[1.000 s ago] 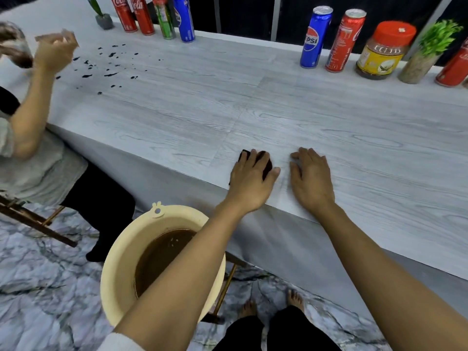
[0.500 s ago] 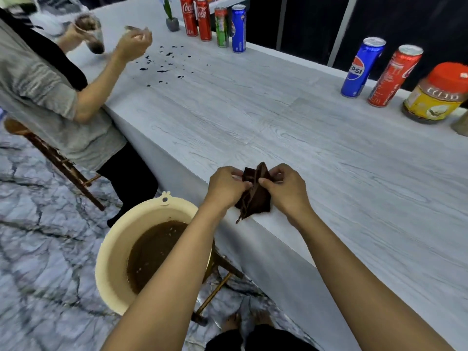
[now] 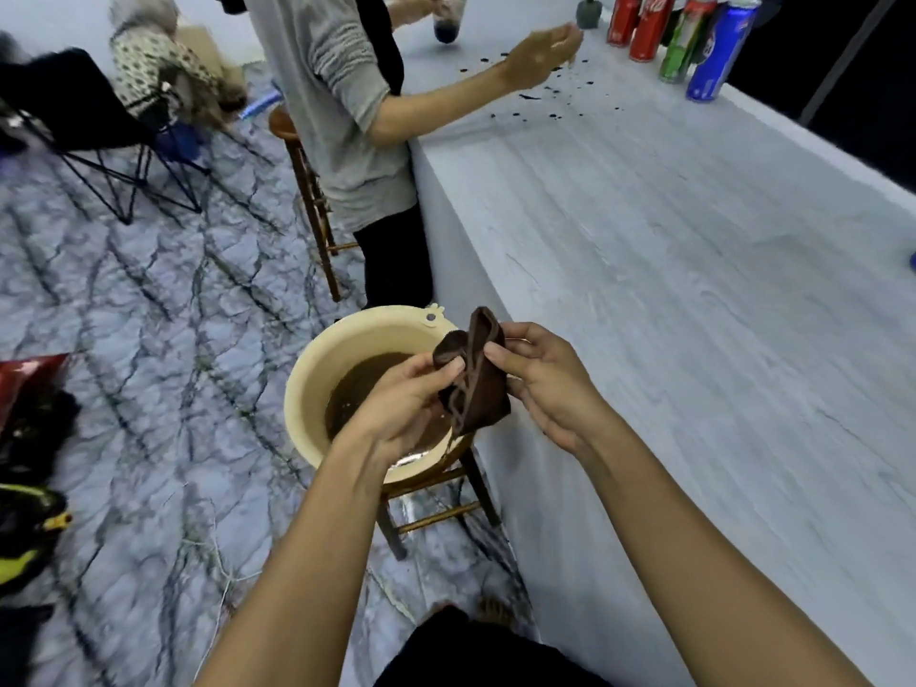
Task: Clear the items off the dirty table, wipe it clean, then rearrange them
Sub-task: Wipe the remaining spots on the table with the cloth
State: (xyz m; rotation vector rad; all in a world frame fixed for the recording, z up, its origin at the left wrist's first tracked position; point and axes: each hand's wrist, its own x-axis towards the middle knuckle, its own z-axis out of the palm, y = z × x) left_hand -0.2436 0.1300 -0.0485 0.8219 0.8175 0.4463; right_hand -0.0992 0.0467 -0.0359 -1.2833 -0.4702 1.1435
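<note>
A dark brown cloth (image 3: 477, 379) hangs crumpled between my two hands, off the table's near edge and over the rim of a cream basin (image 3: 317, 369). My left hand (image 3: 404, 404) pinches its left fold. My right hand (image 3: 545, 384) grips its right side with thumb and fingers. The basin holds brown water and sits on a wooden stool (image 3: 436, 508). The grey wood-grain table (image 3: 694, 300) runs along the right. Dark spots (image 3: 540, 99) dot its far end.
Another person in a grey shirt (image 3: 337, 101) stands at the table's far end, one hand (image 3: 540, 57) over the spots. Several drink cans (image 3: 674, 32) and a small potted plant (image 3: 589, 9) line the back edge. A folding chair (image 3: 99, 121) and bags stand on the marble floor.
Both hands lifted the cloth off the table's edge and carried it left over the basin. My view swung left toward the floor. The other person's hand stays over the spots.
</note>
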